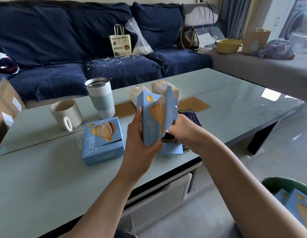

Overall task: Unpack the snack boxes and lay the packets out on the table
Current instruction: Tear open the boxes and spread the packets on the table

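Note:
My left hand [140, 148] grips a light blue snack box [152, 121] held upright above the glass table [46, 177]. Its torn flap [170, 109] stands open on the right side. My right hand [180, 129] is at the box's open side, its fingers hidden behind the flap. A second blue snack box [103, 141] lies flat on the table to the left, partly torn open. Dark blue packets [192, 117] lie behind my right hand, with a flat blue piece of box [171, 149] under it.
A ribbed cream mug [67, 114] and a white tumbler [102, 97] stand left of the boxes. Pale wrapped packs [164, 89] sit further back. A cardboard box [5, 107] is at the left edge. A green bin [290, 184] with blue boxes is at lower right. A sofa lies beyond.

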The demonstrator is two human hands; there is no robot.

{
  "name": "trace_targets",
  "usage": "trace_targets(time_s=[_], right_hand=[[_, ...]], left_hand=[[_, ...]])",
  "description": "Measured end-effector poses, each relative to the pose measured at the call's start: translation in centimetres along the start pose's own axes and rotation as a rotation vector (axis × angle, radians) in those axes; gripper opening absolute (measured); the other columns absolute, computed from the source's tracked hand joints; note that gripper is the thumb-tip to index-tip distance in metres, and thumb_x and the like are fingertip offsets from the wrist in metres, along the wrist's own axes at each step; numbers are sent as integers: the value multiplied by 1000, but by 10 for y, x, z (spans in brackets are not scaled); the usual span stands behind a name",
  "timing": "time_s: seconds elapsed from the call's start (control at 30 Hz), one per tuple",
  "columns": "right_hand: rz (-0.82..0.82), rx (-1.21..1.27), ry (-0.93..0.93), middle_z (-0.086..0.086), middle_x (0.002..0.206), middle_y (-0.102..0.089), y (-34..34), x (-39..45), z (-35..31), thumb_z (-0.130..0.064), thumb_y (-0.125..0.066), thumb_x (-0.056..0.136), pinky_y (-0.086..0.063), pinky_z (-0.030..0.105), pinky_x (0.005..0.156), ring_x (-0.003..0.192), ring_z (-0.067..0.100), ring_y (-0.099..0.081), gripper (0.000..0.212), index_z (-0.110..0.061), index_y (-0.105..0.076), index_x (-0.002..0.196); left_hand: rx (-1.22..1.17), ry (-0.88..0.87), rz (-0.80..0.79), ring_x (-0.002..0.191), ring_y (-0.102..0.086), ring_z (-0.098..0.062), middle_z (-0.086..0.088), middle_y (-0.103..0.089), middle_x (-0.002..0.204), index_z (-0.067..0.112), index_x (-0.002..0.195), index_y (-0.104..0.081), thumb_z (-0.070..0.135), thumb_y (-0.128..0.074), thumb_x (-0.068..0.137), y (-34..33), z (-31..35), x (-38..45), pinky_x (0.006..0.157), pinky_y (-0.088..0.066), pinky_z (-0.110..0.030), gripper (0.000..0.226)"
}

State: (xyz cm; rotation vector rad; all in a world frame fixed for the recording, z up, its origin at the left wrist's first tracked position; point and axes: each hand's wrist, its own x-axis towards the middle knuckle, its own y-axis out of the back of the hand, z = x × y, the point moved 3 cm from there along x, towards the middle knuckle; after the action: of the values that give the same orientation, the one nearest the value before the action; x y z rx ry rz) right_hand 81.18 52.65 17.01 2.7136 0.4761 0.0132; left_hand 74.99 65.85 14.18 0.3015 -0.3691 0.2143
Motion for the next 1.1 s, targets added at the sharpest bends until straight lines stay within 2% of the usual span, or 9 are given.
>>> trace_targets(time_s=[0.1,0.27,0.37,0.43,0.53,0.6,0.77,0.97,1.1], right_hand=[[-108,97,-7,11,71,-56,5,-2,4,-10,-62,70,-39,30,60,66,19,-50,14,2,-60,78],[-123,218,-24,4,79,-60,8,-1,14,-6,-58,67,-42,27,70,75,17,-52,29,0,-56,96],[-85,136,-45,-11,58,-61,7,0,9,-4,-63,76,-39,18,60,64,11,-50,5,-6,-59,75],[20,82,-32,-14,55,-61,3,-2,0,-11,-70,73,-40,15,53,60,12,-50,12,-4,-61,70],[146,-238,5,0,98,-62,-5,1,-5,-56,-69,58,-48,40,91,97,24,-54,58,-11,-64,94],[168,-326,13,0,109,-55,-10,-1,-7,-60,-68,63,-40,45,103,111,24,-48,55,-20,-59,100],[36,40,47,-12,75,-66,-7,-3,-7,-21,-80,76,-51,15,68,70,0,-62,18,-25,-63,79],[57,94,-59,5,86,-76,-7,4,0,-24,-86,66,-57,40,90,89,23,-72,27,-12,-74,87],[57,74,-110,5,84,-76,-5,4,-1,-24,-88,63,-57,41,90,87,23,-72,26,-12,-75,82]], left_hand=[[65,11,-52,120,-48,0,17,-40,131,43,151,-15,24,-67,71,2,-4,-2,99,-49,-33,98],[99,-1,-78,118,-49,0,18,-40,129,44,150,-19,25,-72,68,5,-2,-1,96,-51,-32,99],[47,10,-56,118,-50,2,17,-42,131,43,150,-21,20,-72,68,8,-1,1,93,-51,-29,99],[-33,21,-33,115,-55,-1,17,-49,129,38,150,-23,12,-73,73,9,2,2,89,-53,-25,96],[-113,6,11,107,-60,6,18,-54,122,22,151,-23,-6,-67,82,10,10,3,79,-51,-11,87],[-125,-17,22,99,-60,13,17,-54,115,14,150,-24,-11,-61,85,9,14,1,74,-49,-7,79],[-101,-17,40,89,-62,9,21,-59,104,12,149,-28,-12,-61,85,10,7,1,73,-49,-10,76],[-81,-28,22,95,-61,10,19,-55,113,16,149,-27,-10,-61,85,12,7,1,72,-48,-8,77],[-65,-26,4,98,-59,10,20,-53,114,26,143,-28,-8,-61,86,14,5,2,75,-47,-7,74]])
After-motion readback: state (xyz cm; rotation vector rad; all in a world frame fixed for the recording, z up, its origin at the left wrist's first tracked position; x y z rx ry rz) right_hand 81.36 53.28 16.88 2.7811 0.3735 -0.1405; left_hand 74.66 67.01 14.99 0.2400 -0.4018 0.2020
